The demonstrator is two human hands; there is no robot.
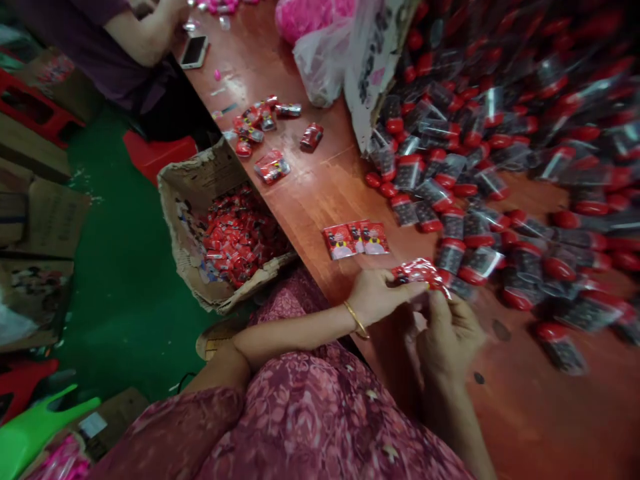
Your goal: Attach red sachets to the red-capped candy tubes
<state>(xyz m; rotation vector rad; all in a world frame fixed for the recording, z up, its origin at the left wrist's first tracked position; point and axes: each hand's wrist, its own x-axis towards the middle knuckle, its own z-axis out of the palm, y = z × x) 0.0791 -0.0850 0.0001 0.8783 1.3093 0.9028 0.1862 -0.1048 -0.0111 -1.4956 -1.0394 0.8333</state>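
Note:
In the head view, my left hand (380, 297), with a gold bangle at the wrist, pinches one end of a shiny red wrapper (417, 270). The fingers of my right hand (450, 330) close on the wrapper's near right end. Whether anything is inside it I cannot tell. Just beyond my left hand, several flat red printed packets (347, 240) lie overlapping on the table (310, 193). Beside my right hand spreads a large heap of small clear containers (453, 223) with red caps and dark contents.
Wrapped red pieces (273, 167) lie farther along the table. A cardboard box (175, 220) holding many red pieces stands by the table's left edge. A cardboard panel (370, 73) borders the heap. A co-worker's arm (143, 33) and a phone (194, 52) are at the far end.

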